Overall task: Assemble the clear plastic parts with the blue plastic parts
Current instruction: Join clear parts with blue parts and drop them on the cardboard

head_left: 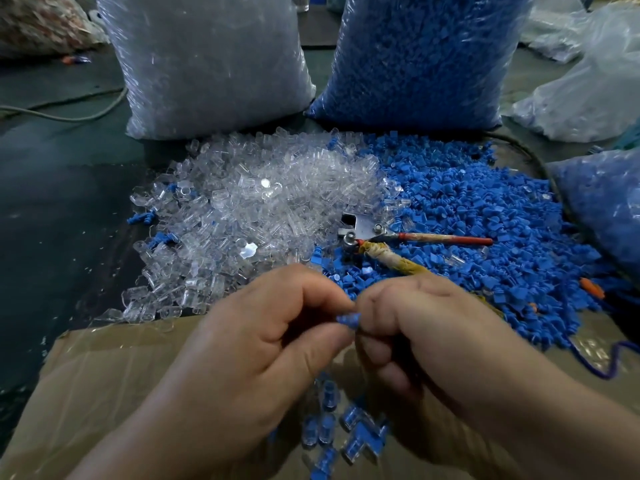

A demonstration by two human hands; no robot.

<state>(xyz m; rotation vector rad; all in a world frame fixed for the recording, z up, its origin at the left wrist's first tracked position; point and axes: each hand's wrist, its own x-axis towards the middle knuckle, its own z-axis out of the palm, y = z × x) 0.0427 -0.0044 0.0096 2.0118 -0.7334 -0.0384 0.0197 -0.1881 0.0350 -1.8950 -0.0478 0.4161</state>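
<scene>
My left hand and my right hand meet fingertip to fingertip over the near edge of a cardboard box. Between them shows a small blue plastic part, pinched by my right fingers; my left fingers curl against its other end. Whether a clear part sits inside my left fingers is hidden. A heap of clear plastic parts lies ahead on the left, a heap of blue plastic parts on the right. Several joined clear-and-blue pieces lie in the box under my hands.
A pair of pliers with red and cloth-wrapped handles lies where the heaps meet. Behind stand a big bag of clear parts and a big bag of blue parts. Another bag of blue parts is at the right.
</scene>
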